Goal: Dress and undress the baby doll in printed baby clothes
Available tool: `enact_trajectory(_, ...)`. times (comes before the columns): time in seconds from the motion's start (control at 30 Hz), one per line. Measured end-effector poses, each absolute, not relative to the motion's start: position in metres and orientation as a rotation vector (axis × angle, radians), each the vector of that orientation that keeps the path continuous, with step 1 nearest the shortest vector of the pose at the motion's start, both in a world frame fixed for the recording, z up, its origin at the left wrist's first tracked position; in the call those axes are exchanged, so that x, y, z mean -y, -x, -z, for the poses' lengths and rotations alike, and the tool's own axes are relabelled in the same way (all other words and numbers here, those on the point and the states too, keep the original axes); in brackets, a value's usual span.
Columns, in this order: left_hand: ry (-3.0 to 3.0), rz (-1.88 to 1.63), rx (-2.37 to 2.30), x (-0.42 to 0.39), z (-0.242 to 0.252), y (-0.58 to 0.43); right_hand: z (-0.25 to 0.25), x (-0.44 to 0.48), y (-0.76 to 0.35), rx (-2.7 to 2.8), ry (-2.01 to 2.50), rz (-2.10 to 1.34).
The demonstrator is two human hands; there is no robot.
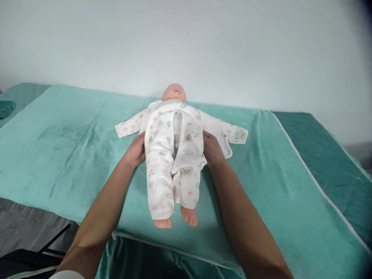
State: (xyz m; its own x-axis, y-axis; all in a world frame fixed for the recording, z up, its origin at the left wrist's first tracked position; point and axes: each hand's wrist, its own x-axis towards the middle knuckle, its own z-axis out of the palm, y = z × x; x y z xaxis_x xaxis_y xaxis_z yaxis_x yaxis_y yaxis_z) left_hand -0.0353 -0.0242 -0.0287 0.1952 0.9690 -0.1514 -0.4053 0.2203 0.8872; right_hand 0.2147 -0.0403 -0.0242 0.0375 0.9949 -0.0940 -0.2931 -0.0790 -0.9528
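A baby doll (174,92) lies on its back with its head toward the wall and its bare feet toward me. It has on a white long-sleeved baby top (213,123), sleeves spread to both sides, one front flap lying open at the right. White printed baby pants (162,155) with an open crotch cover its legs and reach up over the belly. My left hand (137,150) grips the pants at the left hip, and my right hand (213,149) grips them at the right hip. The fingertips of both hands are hidden behind the fabric and the doll's body.
A green velvety cover (72,155) with pale edging lies over the bed, against a white wall (186,46). Darker green bedding (334,155) shows at the right. At lower left, a black object with a thin rod (55,238) stands by the grey floor.
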Motion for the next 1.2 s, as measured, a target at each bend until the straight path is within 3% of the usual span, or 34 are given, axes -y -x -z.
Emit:
enact_trajectory(0.47,-0.693,-0.996,-0.799,0.027,0.028,0.040,0.029,0.041,-0.215,0.864,0.938,-1.575)
enact_trajectory(0.8,-0.763,-1.109,-0.940,0.033,0.020,0.035,0.033,0.038,-0.212,0.875,1.050,-1.382)
enact_trajectory(1.2,-0.779,-1.169,-0.872,0.028,0.027,0.040,0.038,0.037,-0.219,1.050,0.982,-1.478)
